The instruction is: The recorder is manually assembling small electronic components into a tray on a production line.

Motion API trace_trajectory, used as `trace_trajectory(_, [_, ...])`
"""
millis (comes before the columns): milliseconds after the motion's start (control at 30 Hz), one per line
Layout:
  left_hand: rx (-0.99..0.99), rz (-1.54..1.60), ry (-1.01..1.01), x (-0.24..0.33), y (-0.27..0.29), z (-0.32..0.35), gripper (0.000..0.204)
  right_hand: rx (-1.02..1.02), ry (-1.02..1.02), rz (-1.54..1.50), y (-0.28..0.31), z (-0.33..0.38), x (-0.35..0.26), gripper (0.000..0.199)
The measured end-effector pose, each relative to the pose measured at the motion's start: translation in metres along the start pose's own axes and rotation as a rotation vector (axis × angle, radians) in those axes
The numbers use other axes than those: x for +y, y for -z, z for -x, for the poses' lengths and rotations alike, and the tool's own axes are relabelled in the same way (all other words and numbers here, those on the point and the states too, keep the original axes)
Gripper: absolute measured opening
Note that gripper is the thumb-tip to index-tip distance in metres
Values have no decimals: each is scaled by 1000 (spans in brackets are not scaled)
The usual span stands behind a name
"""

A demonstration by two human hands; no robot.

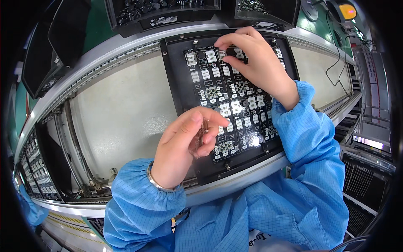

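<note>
A black carrier frame (178, 90) holds a panel of black circuit boards (216, 80) with white and dark components on it. My right hand (260, 61) reaches over the far part of the panel. Its thumb and index finger curve in a pinch at a white square component (221, 54); whether a small part sits between the fingertips is too small to tell. My left hand (180, 136) is curled above the near left of the panel. Its fingers are closed around a bunch of small parts with thin metal leads (201, 134).
The carrier rests on a conveyor with metal rails (121, 52) and a pale bed (126, 105). Beyond it stand black bins (168, 19) of small components. Another loaded carrier (37, 164) is at far left. Racks (361, 180) stand at right, and a blue sleeve (35, 210) shows at lower left.
</note>
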State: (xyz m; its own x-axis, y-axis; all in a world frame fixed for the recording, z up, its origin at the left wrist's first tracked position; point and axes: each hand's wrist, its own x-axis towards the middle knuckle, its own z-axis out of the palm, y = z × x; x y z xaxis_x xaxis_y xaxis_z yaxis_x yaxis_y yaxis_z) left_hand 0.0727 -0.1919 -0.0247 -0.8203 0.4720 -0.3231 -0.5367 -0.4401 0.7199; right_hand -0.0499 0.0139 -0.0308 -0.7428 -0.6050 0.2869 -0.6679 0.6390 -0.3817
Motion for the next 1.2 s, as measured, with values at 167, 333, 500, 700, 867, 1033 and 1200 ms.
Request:
trace_trajectory(167, [28, 203, -2, -1, -4, -2, 38, 33, 96, -139, 19, 3, -14, 31])
trace_trajectory(333, [-37, 266, -70, -4, 3, -4, 40, -120, 266, -650, 33, 10, -56, 35])
trace_trajectory(500, [-45, 258, -90, -5, -1, -4, 42, -105, 250, -622, 24, 19, -61, 31])
trace_trajectory(700, [123, 73, -130, -6, -7, -3, 35, -134, 257, -663, 32, 21, -60, 29])
trace_trajectory(867, [-35, 244, -128, -6, -6, -4, 34, -307, 144, -973, 44, 18, -48, 22])
trace_trajectory(1033, [-29, 60, -132, -3, -13, -5, 35, -387, 143, -899, 48, 19, -44, 18])
trace_trajectory(1200, [211, -151, -278, -3, -19, -3, 25, -318, 118, -884, 52, 22, -46, 9])
